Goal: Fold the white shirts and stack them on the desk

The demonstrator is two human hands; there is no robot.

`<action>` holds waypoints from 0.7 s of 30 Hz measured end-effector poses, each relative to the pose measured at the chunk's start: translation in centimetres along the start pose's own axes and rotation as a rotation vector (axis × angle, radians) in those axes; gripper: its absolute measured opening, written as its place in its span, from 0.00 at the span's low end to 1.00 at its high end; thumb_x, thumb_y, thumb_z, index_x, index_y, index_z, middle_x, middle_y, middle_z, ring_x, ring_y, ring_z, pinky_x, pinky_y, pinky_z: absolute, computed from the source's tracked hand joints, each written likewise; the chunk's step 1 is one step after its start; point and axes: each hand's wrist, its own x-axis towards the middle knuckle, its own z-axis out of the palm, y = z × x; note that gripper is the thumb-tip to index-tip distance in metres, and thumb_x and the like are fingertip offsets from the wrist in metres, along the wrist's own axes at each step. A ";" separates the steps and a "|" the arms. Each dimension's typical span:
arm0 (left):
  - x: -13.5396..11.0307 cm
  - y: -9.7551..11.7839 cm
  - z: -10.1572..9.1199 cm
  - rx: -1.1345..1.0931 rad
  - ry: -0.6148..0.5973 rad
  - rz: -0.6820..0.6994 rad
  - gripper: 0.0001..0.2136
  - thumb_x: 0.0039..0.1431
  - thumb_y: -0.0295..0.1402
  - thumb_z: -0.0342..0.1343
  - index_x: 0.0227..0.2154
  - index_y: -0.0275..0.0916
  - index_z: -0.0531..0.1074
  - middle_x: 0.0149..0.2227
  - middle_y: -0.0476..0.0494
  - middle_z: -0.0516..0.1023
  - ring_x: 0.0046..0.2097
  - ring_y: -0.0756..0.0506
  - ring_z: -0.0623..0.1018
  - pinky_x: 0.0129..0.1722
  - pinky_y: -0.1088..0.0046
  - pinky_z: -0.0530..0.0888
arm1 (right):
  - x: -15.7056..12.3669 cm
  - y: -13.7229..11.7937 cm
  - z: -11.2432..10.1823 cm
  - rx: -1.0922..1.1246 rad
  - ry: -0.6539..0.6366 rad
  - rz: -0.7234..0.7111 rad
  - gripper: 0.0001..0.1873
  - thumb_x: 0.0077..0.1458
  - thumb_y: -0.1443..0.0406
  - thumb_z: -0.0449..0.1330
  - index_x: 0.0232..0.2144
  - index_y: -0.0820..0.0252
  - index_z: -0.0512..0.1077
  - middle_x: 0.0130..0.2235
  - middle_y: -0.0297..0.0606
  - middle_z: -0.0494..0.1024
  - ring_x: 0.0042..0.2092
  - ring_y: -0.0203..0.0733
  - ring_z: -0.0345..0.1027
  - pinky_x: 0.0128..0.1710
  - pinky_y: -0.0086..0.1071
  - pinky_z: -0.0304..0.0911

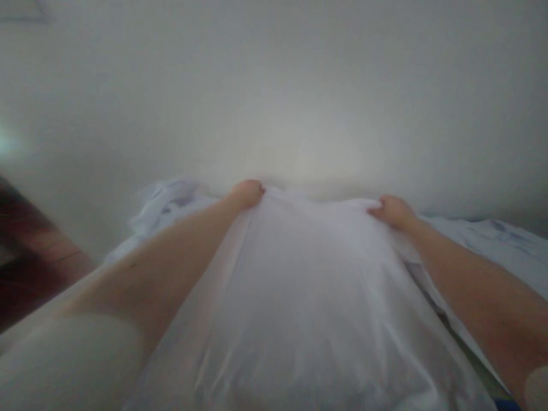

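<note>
We observe 1 white cloth stretched before a grey wall; left hand and right hand each show a grip clamped on the cloth's far edge.

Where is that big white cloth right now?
In the head view, the white cloth fills the lower middle, held at its far edge by the left hand and the right hand, with the pale wall beyond.

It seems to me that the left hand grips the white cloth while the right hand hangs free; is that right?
Not quite: the head view shows the right hand gripping the white cloth too. The left hand does grip it.
</note>
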 end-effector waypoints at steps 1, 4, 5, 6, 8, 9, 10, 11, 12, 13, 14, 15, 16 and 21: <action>0.3 0.1 1.4 0.009 -0.030 0.007 0.22 0.62 0.41 0.39 0.45 0.33 0.75 0.47 0.31 0.76 0.49 0.39 0.75 0.47 0.66 0.69 | 0.2 0.3 1.4 -0.012 -0.020 0.008 0.29 0.50 0.44 0.57 0.40 0.63 0.74 0.42 0.53 0.76 0.44 0.54 0.71 0.42 0.39 0.64; 0.8 0.1 4.9 0.049 -0.124 0.043 0.23 0.62 0.40 0.39 0.45 0.32 0.75 0.47 0.30 0.76 0.48 0.39 0.75 0.47 0.66 0.69 | 0.7 1.1 4.8 -0.036 -0.086 0.021 0.32 0.51 0.42 0.54 0.40 0.63 0.74 0.41 0.53 0.77 0.43 0.54 0.71 0.41 0.40 0.64; 0.8 0.1 5.7 0.063 -0.155 0.058 0.23 0.62 0.40 0.40 0.45 0.32 0.75 0.47 0.29 0.76 0.48 0.38 0.75 0.47 0.66 0.69 | 0.9 1.3 5.6 -0.041 -0.109 0.015 0.33 0.51 0.41 0.53 0.41 0.63 0.74 0.42 0.53 0.77 0.43 0.55 0.72 0.41 0.41 0.64; 0.7 0.0 6.4 0.076 -0.185 0.070 0.23 0.61 0.41 0.41 0.45 0.32 0.75 0.47 0.29 0.76 0.48 0.38 0.75 0.47 0.66 0.69 | 1.0 1.5 6.3 -0.046 -0.129 0.007 0.34 0.51 0.40 0.52 0.41 0.63 0.74 0.42 0.53 0.77 0.43 0.55 0.72 0.41 0.41 0.64; 0.6 -0.2 7.1 0.092 -0.222 0.079 0.23 0.60 0.43 0.43 0.44 0.32 0.76 0.46 0.30 0.77 0.47 0.38 0.75 0.47 0.66 0.69 | 1.1 1.9 7.3 -0.064 -0.166 -0.015 0.37 0.52 0.38 0.48 0.42 0.64 0.74 0.44 0.54 0.76 0.44 0.56 0.71 0.42 0.42 0.64; 0.5 -0.3 7.2 0.094 -0.223 0.076 0.23 0.59 0.43 0.44 0.44 0.33 0.76 0.45 0.31 0.77 0.46 0.38 0.76 0.46 0.65 0.69 | 1.2 1.9 7.5 -0.075 -0.182 -0.023 0.39 0.53 0.37 0.46 0.43 0.64 0.73 0.44 0.55 0.76 0.45 0.57 0.71 0.42 0.43 0.64; 0.3 -0.3 7.1 0.093 -0.208 0.069 0.23 0.58 0.44 0.45 0.43 0.34 0.76 0.44 0.32 0.77 0.46 0.38 0.76 0.45 0.65 0.70 | 1.2 1.8 7.6 -0.083 -0.192 -0.027 0.41 0.53 0.36 0.44 0.44 0.65 0.73 0.44 0.55 0.76 0.45 0.58 0.71 0.43 0.44 0.64; 0.2 -0.3 6.9 0.091 -0.181 0.060 0.23 0.57 0.45 0.46 0.44 0.34 0.76 0.44 0.33 0.78 0.46 0.38 0.75 0.45 0.65 0.70 | 1.2 1.6 7.6 -0.088 -0.196 -0.030 0.43 0.52 0.35 0.43 0.45 0.65 0.73 0.45 0.56 0.76 0.45 0.58 0.71 0.43 0.45 0.64; 0.2 -0.1 6.6 0.085 -0.148 0.047 0.24 0.55 0.47 0.47 0.44 0.35 0.76 0.44 0.33 0.77 0.46 0.37 0.75 0.45 0.65 0.70 | 1.2 1.2 7.5 -0.091 -0.192 -0.036 0.44 0.52 0.35 0.42 0.46 0.65 0.73 0.45 0.56 0.76 0.46 0.59 0.70 0.44 0.46 0.64; 0.1 0.1 6.2 0.076 -0.119 0.032 0.25 0.54 0.49 0.49 0.45 0.35 0.76 0.44 0.34 0.77 0.46 0.37 0.75 0.46 0.64 0.70 | 1.3 0.6 7.4 -0.090 -0.180 -0.051 0.45 0.51 0.34 0.43 0.47 0.65 0.72 0.45 0.56 0.76 0.46 0.60 0.70 0.44 0.46 0.64; 0.0 0.5 5.8 0.064 -0.101 0.015 0.28 0.51 0.52 0.51 0.46 0.36 0.75 0.45 0.34 0.77 0.47 0.36 0.74 0.46 0.63 0.70 | 1.3 -0.2 7.2 -0.085 -0.158 -0.076 0.45 0.50 0.34 0.44 0.47 0.65 0.72 0.46 0.56 0.75 0.47 0.60 0.69 0.46 0.47 0.64; -0.1 1.0 5.4 0.051 -0.097 -0.001 0.30 0.49 0.55 0.52 0.48 0.36 0.74 0.46 0.35 0.76 0.48 0.36 0.74 0.47 0.62 0.69 | 1.3 -1.1 7.0 -0.074 -0.135 -0.112 0.45 0.49 0.34 0.47 0.49 0.64 0.72 0.47 0.55 0.75 0.49 0.60 0.68 0.47 0.47 0.63; -0.2 1.5 5.0 0.041 -0.106 -0.014 0.33 0.46 0.57 0.54 0.49 0.37 0.74 0.47 0.35 0.76 0.49 0.35 0.73 0.49 0.61 0.69 | 1.3 -2.2 6.8 -0.058 -0.116 -0.152 0.44 0.47 0.34 0.49 0.50 0.63 0.71 0.48 0.55 0.74 0.50 0.60 0.67 0.49 0.48 0.62; -1.2 3.7 3.5 0.096 -0.254 -0.044 0.28 0.42 0.43 0.63 0.47 0.37 0.76 0.49 0.31 0.75 0.50 0.32 0.73 0.49 0.58 0.69 | 1.4 -6.5 6.3 0.042 -0.146 -0.198 0.34 0.53 0.44 0.54 0.49 0.63 0.72 0.47 0.55 0.75 0.51 0.59 0.67 0.53 0.48 0.59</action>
